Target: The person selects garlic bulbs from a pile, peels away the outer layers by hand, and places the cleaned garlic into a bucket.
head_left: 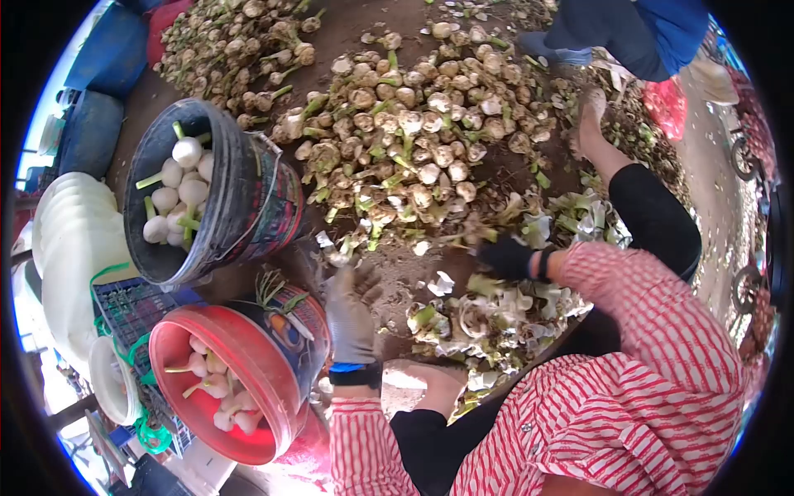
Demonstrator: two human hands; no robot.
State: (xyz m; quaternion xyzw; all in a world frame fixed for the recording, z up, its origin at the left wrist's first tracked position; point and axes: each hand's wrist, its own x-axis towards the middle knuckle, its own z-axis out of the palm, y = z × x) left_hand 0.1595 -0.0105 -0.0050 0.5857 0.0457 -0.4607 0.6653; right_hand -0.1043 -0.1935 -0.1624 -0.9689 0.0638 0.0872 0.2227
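A pale glove covers my left hand (pixel 352 318), which is beside the red-rimmed bucket and over bare soil; its fingers are blurred, and I make out no object in them. My right hand (pixel 506 258), in a dark glove, is at the lower edge of the heap of garlic bulbs (pixel 413 124), just above a pile of peeled husks (pixel 488 318). Its fingers are smeared by motion, so what they hold, if anything, is hidden. Cleaned white bulbs with short green stems lie in the black bucket (pixel 285 198) and in the red bucket (pixel 285 397).
Another garlic heap (pixel 240 50) lies at the upper left. Blue barrels (pixel 91 132), white stacked containers (pixel 74 248) and a dark crate (pixel 136 306) stand along the left. Another person's leg in dark trousers (pixel 608 33) is at the upper right, near a red bag (pixel 664 107).
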